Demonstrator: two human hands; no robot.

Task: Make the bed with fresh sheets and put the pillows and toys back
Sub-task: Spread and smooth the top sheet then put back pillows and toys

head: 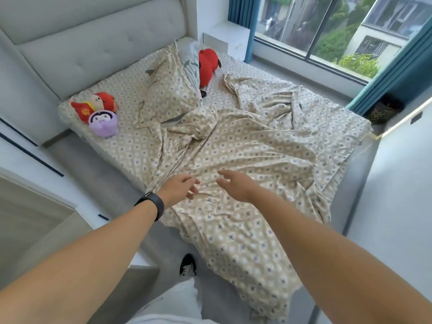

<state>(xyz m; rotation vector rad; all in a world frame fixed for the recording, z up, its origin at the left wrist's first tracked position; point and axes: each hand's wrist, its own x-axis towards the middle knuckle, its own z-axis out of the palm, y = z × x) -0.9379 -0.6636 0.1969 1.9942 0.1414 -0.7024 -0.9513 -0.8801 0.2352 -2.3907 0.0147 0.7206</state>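
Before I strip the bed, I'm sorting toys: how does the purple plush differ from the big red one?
The purple plush is small and sits near the bed's left edge; the big red plush is larger and leans against the striped pillow. Both lie on the patterned sheet.

Bright daylight enters through the window at far right, leaving soft shadows in the sheet folds. Wide-angle distortion bends the edges; detail looks slightly soft.

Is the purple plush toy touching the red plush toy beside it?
Touching. The head view shows the purple toy pressed against the red toy, overlapping its lower edge with no gap.
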